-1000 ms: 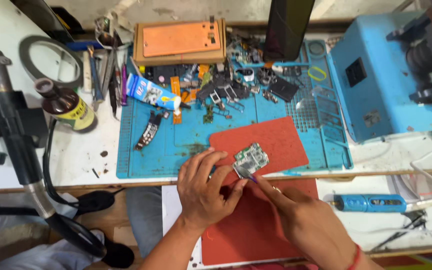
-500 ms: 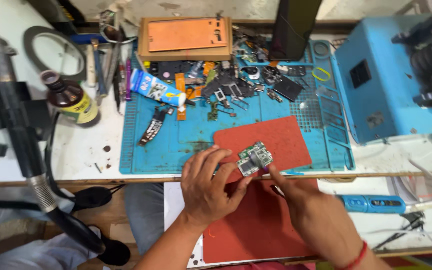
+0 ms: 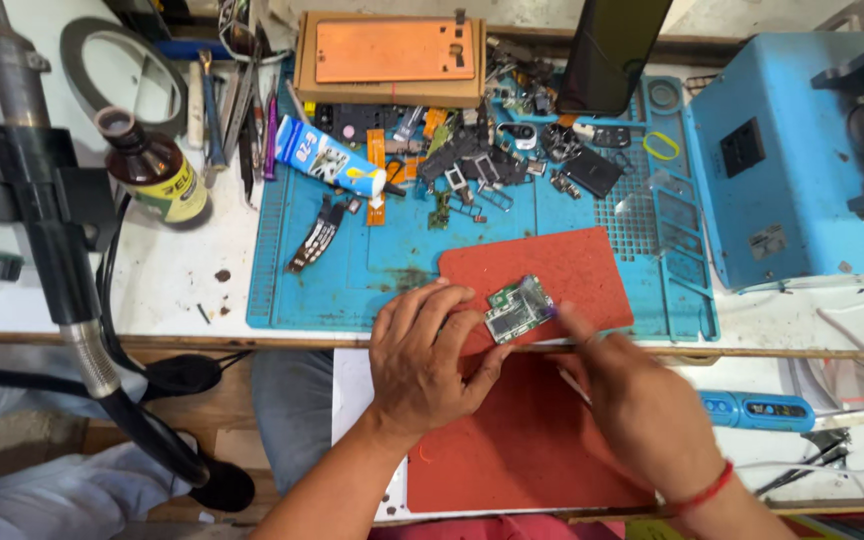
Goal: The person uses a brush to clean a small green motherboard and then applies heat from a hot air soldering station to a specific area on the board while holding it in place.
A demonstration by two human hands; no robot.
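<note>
At the far left a grey metal arm (image 3: 47, 220) runs down over the edge of the white table (image 3: 167, 285), with a dark magnifier ring (image 3: 120, 72) behind it. Next comes a brown glass bottle (image 3: 152, 165) bearing a yellow label, lying tilted beside a row of tweezers and tools (image 3: 232, 110). On the blue work mat (image 3: 392, 250) lies a blue and white glue tube (image 3: 327, 158), slanted, with an orange pry strip just beside its nozzle. Behind it sits a flat cardboard box (image 3: 392, 60) with an orange panel on top, and to its right a heap of small dark phone parts (image 3: 512, 160).

The left hand (image 3: 427, 360) lies palm down, fingers loosely spread, its fingertips steadying a small green circuit board (image 3: 518, 308). The board rests on a red pad (image 3: 562, 270) at the near edge of the mat. The right hand (image 3: 642, 410), a red thread at its wrist, is curled with a finger reaching to the board's right edge; it is blurred, so whether it grips a tool I cannot tell. Below both hands lies a second red mat (image 3: 512, 450).

Farther right, a blue handheld tool (image 3: 757, 410) lies on the table, and a blue machine box (image 3: 792, 170) with a small grey label stands at the far right.
</note>
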